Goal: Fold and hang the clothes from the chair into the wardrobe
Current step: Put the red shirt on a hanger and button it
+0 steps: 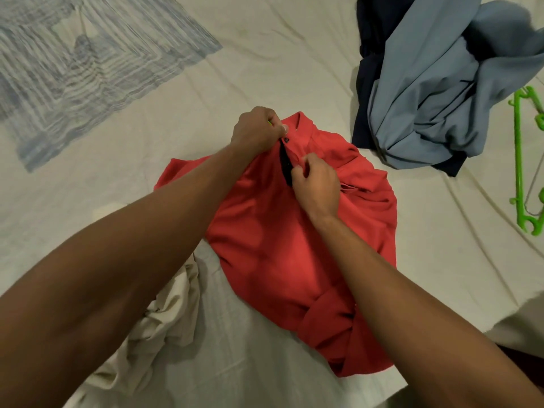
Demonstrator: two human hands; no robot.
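**A:** Head view — which step is in hand?

**B:** Preparing the red polo shirt [282, 231] for hanging, I judge. It lies front-up on the bed [265, 54], roughly mid-bed and running toward the near edge, collar pointing away. The left hand [259, 131] is closed at the collar, thumb and finger pinching the top of the dark placket [286, 166] by the upper button. The right hand [316, 185] is curled lower down, fingertips pinching the placket's edge.

**A:** Buttoning, then?

**B:** Probably — or undoing it; I can't tell which. A sliver of bright green shows at the left hand, perhaps a hanger hook already through the neck, but it is too small to be sure.

**A:** And the next move?

**B:** Finish the placket with both pinches kept close together, then smooth the bunched hem near the bed's near edge. If no hanger is inside, the green hanger [522, 160] at the bed's right edge is the one to fetch.

**A:** What else waits?

**B:** A light blue garment [435, 92] heaped over a navy one [371, 54] toward the far right corner, and a beige cloth [156, 334] crumpled near the near edge.

**A:** What is hidden?

**B:** Chair and wardrobe are out of view; the forearms cover part of the shirt, and the hanger is cut off by the frame.
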